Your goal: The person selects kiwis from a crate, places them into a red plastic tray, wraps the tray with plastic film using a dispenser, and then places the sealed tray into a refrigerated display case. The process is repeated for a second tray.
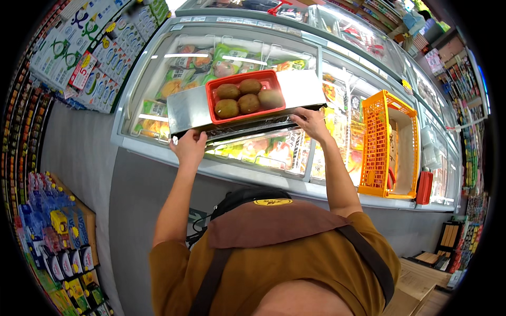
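Observation:
A red plastic tray (280, 96) holding several brown kiwifruit (249, 103) rests on the flat metal top of a film wrapping dispenser (189, 110). The dispenser lies across the glass lids of a chest freezer (158, 150). Along its near side runs a dark gap with shiny clear plastic film (253, 124). My left hand (189, 147) pinches the film at the left front corner, fingers curled. My right hand (310, 121) grips it near the right front corner. The film is thin, and its edges between my fingers are hard to make out.
An orange plastic basket (373, 146) stands on the freezer to my right, with cardboard and a red-handled tool inside. Beside it are clear containers (430, 148) and red trays (424, 187). Stacked packs (91, 59) rise at far left. A person (413, 23) is at far upper right.

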Motion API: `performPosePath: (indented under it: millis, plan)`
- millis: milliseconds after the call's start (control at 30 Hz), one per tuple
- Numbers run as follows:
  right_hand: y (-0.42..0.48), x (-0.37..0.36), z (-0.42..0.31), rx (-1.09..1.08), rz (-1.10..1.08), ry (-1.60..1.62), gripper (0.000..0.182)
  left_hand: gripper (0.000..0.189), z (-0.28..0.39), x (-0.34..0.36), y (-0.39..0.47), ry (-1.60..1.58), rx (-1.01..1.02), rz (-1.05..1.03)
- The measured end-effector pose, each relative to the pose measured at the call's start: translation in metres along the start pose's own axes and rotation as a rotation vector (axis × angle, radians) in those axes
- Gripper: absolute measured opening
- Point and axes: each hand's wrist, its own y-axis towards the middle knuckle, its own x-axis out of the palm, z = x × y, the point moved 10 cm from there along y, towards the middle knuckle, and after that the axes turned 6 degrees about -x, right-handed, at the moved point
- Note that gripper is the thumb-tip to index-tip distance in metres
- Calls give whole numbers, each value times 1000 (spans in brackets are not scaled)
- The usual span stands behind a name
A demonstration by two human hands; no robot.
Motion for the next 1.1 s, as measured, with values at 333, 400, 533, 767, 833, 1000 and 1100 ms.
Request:
performPosePath:
  millis: [333, 400, 533, 767, 833, 1000, 1100]
  plan:
    - [3, 6, 6, -115, 114, 192, 17, 15, -23, 11, 5, -249, -61, 56]
    - [9, 8, -1, -125, 93, 313, 17, 14, -43, 22, 12, -313, -73, 31]
    - [-1, 3, 9, -31, 108, 419, 25, 17, -32, 29, 15, -651, -70, -36]
    - [0, -7, 1, 12, 273, 403, 23, 15, -36, 21, 20, -908, -72, -64]
    - [-4, -13, -5, -42, 364, 373, 18, 13, -38, 14, 21, -918, -62, -68]
    - [-26, -21, -9, -81, 454, 527, 10, 11, -30, -14, -7, -966, -223, -135]
    - [-45, -32, -8, -26, 466, 987, 5, 14, -20, -29, -36, -1204, -460, -240]
